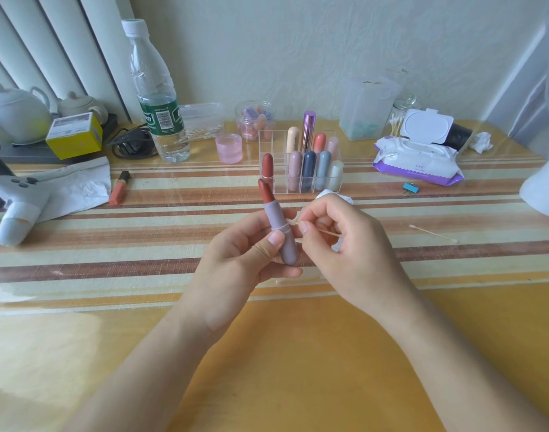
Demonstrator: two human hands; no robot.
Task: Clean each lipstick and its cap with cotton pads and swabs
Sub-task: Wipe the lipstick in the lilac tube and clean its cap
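My left hand grips a lipstick by its mauve base, thumb across the front and fingers curled behind. It stands nearly upright, leaning a little to the left, with the dark red stick wound out at the top. I hold it above the table, in front of the clear organizer and just short of its front left corner.

My right hand pinches a cotton swab between thumb and forefinger, the other fingers curled. The swab's tip meets the lipstick's right side at the ring around its middle.

In the organizer, a red lipstick stands in the front left compartment, and other lipsticks fill the compartments to its right. A white wad lies just in front of the organizer's right end, partly hidden by my right hand. A second swab lies on the table, well to the right of the organizer and nearer me. A pack of wet wipes sits to the organizer's right, and a pink cup just to its left.
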